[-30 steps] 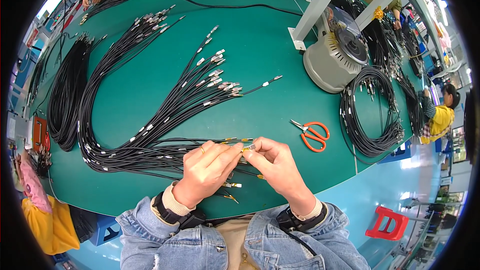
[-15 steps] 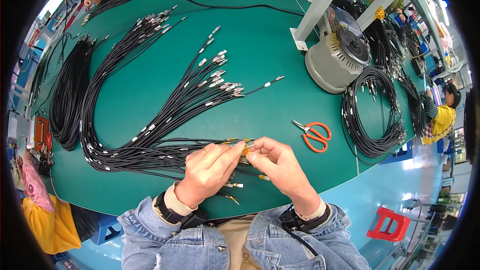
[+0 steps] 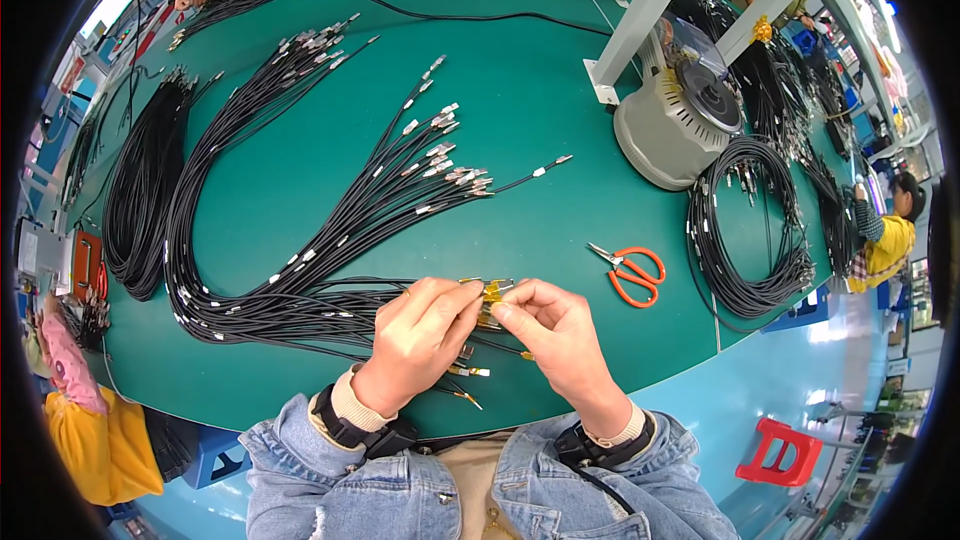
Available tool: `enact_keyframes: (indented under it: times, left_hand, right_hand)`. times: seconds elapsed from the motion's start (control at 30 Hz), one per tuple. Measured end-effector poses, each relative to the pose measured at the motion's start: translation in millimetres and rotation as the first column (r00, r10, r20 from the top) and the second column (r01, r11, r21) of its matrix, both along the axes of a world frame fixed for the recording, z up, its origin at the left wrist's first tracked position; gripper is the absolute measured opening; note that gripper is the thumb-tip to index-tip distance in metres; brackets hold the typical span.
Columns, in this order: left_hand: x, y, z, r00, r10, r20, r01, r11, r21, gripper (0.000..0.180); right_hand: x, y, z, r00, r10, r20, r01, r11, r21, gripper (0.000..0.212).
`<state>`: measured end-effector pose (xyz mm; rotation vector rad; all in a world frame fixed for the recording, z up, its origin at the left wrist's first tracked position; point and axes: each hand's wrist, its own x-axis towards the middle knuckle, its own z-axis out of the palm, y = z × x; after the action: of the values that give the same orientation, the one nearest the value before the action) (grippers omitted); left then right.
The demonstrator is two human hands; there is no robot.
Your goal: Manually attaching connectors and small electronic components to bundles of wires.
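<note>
Through the head camera I look down on two bare hands working close together near the front edge of a green table (image 3: 540,230), and I take my clock from the small yellow piece (image 3: 492,291) between their fingertips. The left hand (image 3: 422,332), at about eight o'clock, has its fingers bunched and pinches the piece from its left side; the right hand (image 3: 556,338), at four, pinches at its right side with thumb and forefinger. The piece seems to sit on a cable end, though at this size the fingertips cover too much for me to be sure. Running in from nine o'clock, black cables (image 3: 300,318) pass behind and under the left hand, and some metal-tipped ends (image 3: 469,372) poke out below it at around seven. More of the cables fan out toward eleven, their tips pale and silvery. Between two and three o'clock I see orange-handled scissors (image 3: 636,276) lying apart from both hands, and beyond them a black cable coil (image 3: 745,230). A grey rounded machine (image 3: 672,135) stands at half past one, and a red stool (image 3: 779,452) is on the floor at four.
</note>
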<state>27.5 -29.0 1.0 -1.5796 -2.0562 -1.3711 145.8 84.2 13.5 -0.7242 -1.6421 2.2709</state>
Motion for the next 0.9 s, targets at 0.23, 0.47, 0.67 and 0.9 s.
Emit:
enact_keyframes:
  times: [0.23,0.47,0.67,0.9]
  left_hand:
    - [-4,-4,-3,0.998,-0.004,-0.063,0.0,0.999,-0.051,0.022]
    - [2,-3,1,0.999,0.004,0.039,0.0,0.995,-0.096,0.011]
    - [5,-4,2,0.991,-0.012,0.131,0.024,0.996,-0.091,0.004]
    - [3,-8,4,0.964,-0.048,0.261,0.094,0.981,-0.167,0.005]
  right_hand:
    - [0,-2,1,0.999,-0.027,-0.04,0.031,0.995,0.093,0.008]
    - [-1,-5,-3,0.998,-0.047,-0.051,0.053,0.99,0.132,0.007]
    - [-2,-5,-8,0.994,-0.068,-0.091,0.085,0.978,0.191,0.009]
    - [-4,-5,-11,0.988,-0.081,-0.129,0.116,0.949,0.292,0.008]
